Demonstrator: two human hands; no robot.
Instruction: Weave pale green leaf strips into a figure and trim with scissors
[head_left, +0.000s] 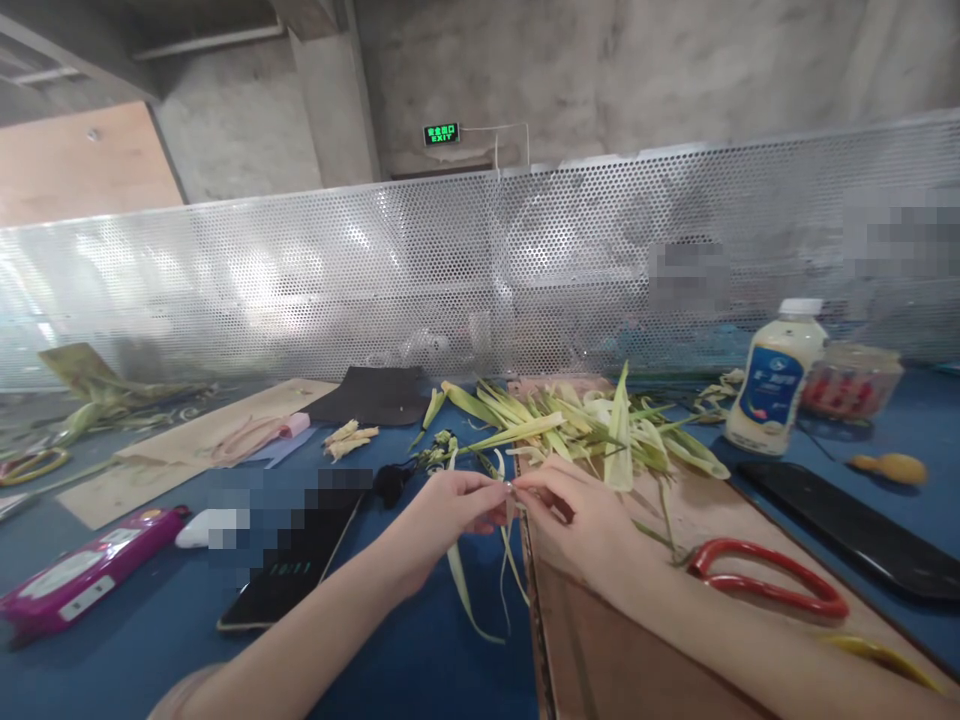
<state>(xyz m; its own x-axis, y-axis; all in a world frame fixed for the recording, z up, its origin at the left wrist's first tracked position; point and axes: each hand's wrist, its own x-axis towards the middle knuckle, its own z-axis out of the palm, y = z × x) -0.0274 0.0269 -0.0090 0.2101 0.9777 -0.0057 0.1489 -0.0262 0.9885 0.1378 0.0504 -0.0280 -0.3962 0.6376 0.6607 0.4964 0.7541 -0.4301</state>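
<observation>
Narrow husk strips [460, 582] hang below the meeting hands, over the blue tabletop [405, 655]; this piece looks only partly worked, and the husk pile [619, 435] on the cardboard [600, 650] seems mostly unused; forearms slant in from both lower corners; the left hand [452, 508] and right hand [581, 515] pinch narrowly at a small pale piece [511, 487], its detail unclear.

2 bare arms in view: left forearm [330, 610] extended from lower left, right forearm [720, 635] from lower right. Left hand [450, 510]: fingers curled, tips pinched. Right hand [577, 515]: thumb and fingers bent, likewise pinching. Opposing fingertips [495, 492] close together.
</observation>
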